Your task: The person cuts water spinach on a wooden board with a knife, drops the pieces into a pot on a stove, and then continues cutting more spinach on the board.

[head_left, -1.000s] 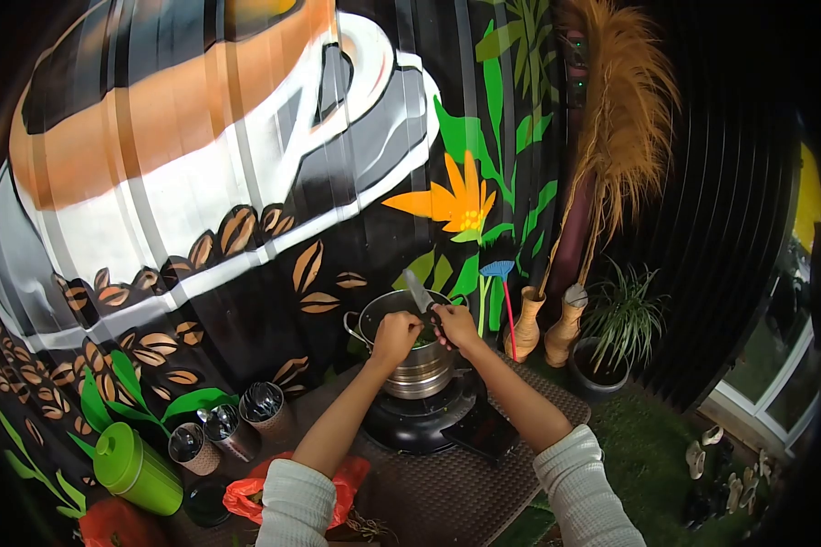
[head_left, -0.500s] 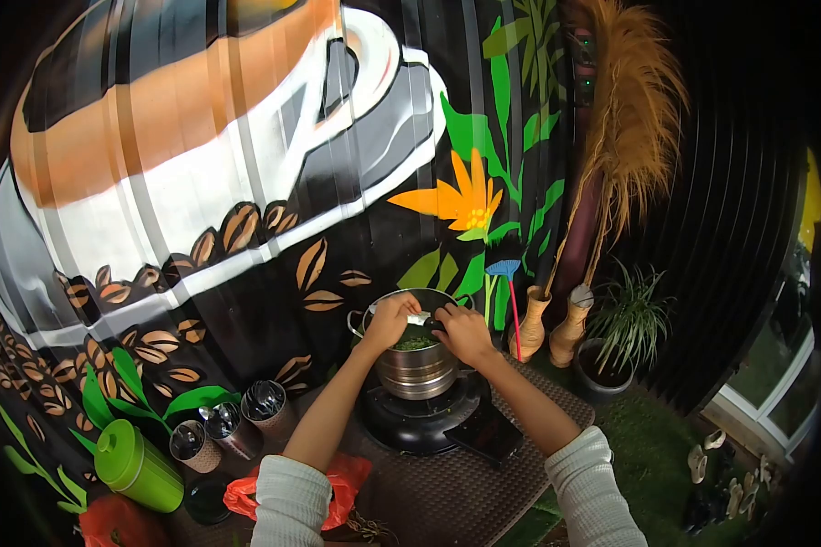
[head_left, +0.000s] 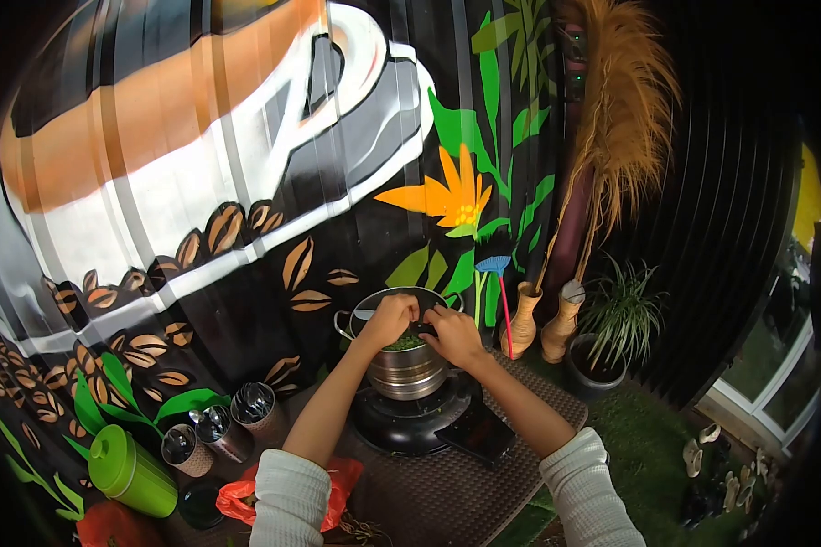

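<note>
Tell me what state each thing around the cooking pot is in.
Two-handled steel pot: uncovered, chopped greens inside
Silver-bladed knife: partly hidden by left hand
Round black burner: lit or not, can't tell
Green plastic canister: lid on
Three patterned cups: uncovered, holding cutlery
Red plastic bag by left sleeve: open

Okay, the colours here are pretty loud. Black wall (head_left: 337, 232) with a painted cup (head_left: 182, 173) in orangey tan and white, brown beans (head_left: 224, 228) with dark centre stripes, bright green leaves (head_left: 490, 100) and an orange flower (head_left: 456, 199) dotted yellow. The canister (head_left: 132, 474) is straight-up lime, the plastic bag (head_left: 342, 497) red-orange. Pot's (head_left: 408, 374) silver with shiny horizontal bands, herbs (head_left: 403, 344) inside are green. Desk (head_left: 410, 501) is dark brown with a small repeating textured pattern. Sleeves (head_left: 292, 497) look pale grey-white, finely ribbed. Broom's (head_left: 493, 264) blue, its handle (head_left: 506, 319) red.
</note>
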Demonstrator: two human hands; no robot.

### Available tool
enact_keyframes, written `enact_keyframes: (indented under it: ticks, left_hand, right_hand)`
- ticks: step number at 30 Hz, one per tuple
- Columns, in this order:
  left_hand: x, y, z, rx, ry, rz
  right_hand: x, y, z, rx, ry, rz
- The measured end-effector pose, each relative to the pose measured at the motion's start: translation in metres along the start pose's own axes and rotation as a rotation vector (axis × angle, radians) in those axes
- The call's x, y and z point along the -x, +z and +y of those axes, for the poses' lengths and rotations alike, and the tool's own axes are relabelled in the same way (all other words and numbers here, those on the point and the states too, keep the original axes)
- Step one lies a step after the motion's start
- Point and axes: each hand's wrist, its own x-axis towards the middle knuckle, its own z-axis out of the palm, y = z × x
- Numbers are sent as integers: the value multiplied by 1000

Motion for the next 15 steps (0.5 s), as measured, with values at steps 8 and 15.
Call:
enact_keyframes:
  ticks: [8,15]
  left_hand:
    - [7,6,-17,-271,168,205]
    - [11,11,-8,-263,22,98]
  right_hand:
    - [7,-7,-5,-22,58,-38]
    - [11,-5,-10,-14,49,-9]
